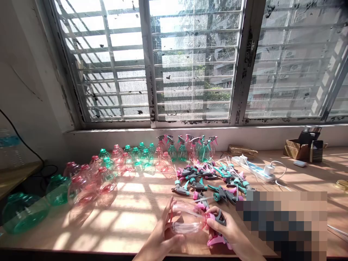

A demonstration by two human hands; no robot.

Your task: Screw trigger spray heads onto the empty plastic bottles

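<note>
Two bare hands meet at about six o'clock in the head view, low on the wooden table (130,221), around one clear pink-tinted bottle (187,218) that lies on its side just above the tabletop. The left hand (163,237) cups the bottle's base from the nine o'clock side, fingers spread and curled onto the plastic with the thumb laid along the underside. The right hand (231,232) closes on the pink and grey trigger sprayer (216,226) that sits at the bottle's neck, at the three o'clock end, thumb and fingers clenched about the sprayer's head while the pink trigger hangs below; whether the sprayer is fully seated on the neck cannot be told. At twelve o'clock from the hands, near them, lies a loose heap of trigger sprayers (212,179) in pink, teal and grey, their thin dip tubes sticking out. Further back at twelve o'clock, against the wall under the window (190,61), stand a few finished spray bottles (187,148) with sprayers on. From ten to eleven o'clock a long crowd of open bottles (108,170) in pink and green runs along the table, the nearest green ones at nine o'clock lying blurred at the table's edge. At two o'clock a white power strip (254,168) rests on the wood, well apart from the hands, with a small cardboard box (296,148) beyond it.
</note>
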